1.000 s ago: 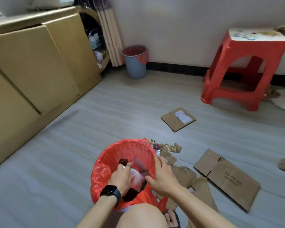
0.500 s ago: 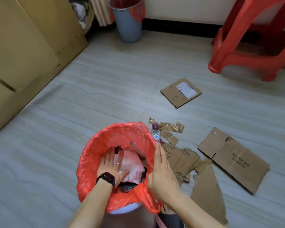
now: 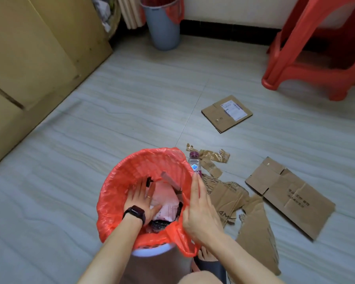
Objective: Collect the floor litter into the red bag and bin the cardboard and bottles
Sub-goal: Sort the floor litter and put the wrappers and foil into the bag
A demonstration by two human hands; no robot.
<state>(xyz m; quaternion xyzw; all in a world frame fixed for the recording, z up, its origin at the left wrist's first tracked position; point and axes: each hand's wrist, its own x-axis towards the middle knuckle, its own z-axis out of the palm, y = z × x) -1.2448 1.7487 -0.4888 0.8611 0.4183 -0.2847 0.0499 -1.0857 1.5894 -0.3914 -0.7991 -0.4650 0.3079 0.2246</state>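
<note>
A red bag (image 3: 119, 181) lines a small bin right in front of me, holding white paper (image 3: 165, 201) and dark scraps. My left hand (image 3: 141, 199), a black watch on its wrist, lies flat with straight fingers on the litter inside the bag. My right hand (image 3: 199, 210) stands edge-on with straight fingers against the bag's right rim. A small plastic bottle (image 3: 195, 166) with a purple cap lies just right of the bag. Torn brown cardboard (image 3: 228, 195) and two flattened boxes (image 3: 289, 195) (image 3: 226, 112) lie on the floor to the right.
A blue-grey bin (image 3: 162, 31) with a red liner stands at the far wall. A red plastic stool (image 3: 307, 58) stands at the back right. Tan cupboard doors (image 3: 35, 58) run along the left. My sandalled foot (image 3: 209, 263) is under the bag.
The view has tilted down and closer. My left hand went from curled around litter to flat with straight fingers inside the bag. My right hand straightened along the rim.
</note>
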